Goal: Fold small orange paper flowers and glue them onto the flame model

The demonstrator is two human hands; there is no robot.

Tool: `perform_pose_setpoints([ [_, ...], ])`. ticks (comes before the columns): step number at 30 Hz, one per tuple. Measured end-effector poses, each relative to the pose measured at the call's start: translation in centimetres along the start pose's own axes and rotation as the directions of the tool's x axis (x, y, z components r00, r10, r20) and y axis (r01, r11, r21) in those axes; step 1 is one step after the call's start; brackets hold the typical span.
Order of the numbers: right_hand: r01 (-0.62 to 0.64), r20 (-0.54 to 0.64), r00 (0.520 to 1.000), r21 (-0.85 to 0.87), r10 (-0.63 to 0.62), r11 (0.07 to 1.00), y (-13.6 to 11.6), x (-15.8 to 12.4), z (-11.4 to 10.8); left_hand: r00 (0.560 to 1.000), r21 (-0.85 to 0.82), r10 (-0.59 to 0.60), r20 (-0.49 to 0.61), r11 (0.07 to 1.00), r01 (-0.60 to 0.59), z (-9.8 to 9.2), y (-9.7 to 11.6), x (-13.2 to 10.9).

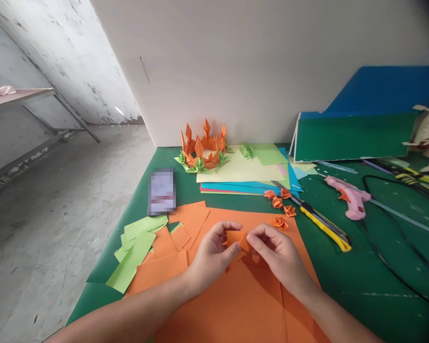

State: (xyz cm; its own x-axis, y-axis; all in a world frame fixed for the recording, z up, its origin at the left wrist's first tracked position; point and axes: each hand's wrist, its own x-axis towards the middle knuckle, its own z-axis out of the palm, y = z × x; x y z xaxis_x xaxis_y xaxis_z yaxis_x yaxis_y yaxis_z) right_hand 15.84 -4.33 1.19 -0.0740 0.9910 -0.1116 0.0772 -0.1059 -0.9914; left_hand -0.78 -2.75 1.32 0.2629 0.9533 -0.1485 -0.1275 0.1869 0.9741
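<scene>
Both my hands meet over a large orange paper sheet (236, 305) on the green table (361, 267). My left hand (212, 255) and my right hand (277, 252) pinch a small folded orange paper piece (236, 238) between their fingertips, left from the left side, right from the right. Several small orange paper roses (280, 202) lie just beyond my right hand. One more rose (280, 222) sits close to my right fingers.
Green paper strips (136, 247) and orange offcuts lie at left by a phone (161, 191). An orange and green paper crown (203, 150) stands at the back on coloured sheets (246, 174). A yellow utility knife (325, 224), a pink glue gun (348, 196) and black cable lie right.
</scene>
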Motion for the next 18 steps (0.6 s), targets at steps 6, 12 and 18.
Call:
perform_pose_setpoints([
  [6, -0.095, 0.021, 0.995, 0.095, 0.094, 0.991, 0.29, 0.26, -0.02, 1.000, -0.135, 0.010, 0.020, 0.991, -0.007, 0.11, -0.17, 0.32],
  [12, -0.091, 0.040, 0.995, 0.106, 0.087, 0.990, 0.28, 0.36, -0.07, 0.998, -0.081, -0.044, 0.044, 0.996, 0.048, -0.07, 0.07, 0.20],
  [18, -0.103, 0.087, 0.992, 0.102, 0.094, 0.989, 0.03, 0.30, -0.08, 0.996, -0.090, -0.071, 0.045, 0.993, 0.075, -0.15, 0.18, 0.06],
])
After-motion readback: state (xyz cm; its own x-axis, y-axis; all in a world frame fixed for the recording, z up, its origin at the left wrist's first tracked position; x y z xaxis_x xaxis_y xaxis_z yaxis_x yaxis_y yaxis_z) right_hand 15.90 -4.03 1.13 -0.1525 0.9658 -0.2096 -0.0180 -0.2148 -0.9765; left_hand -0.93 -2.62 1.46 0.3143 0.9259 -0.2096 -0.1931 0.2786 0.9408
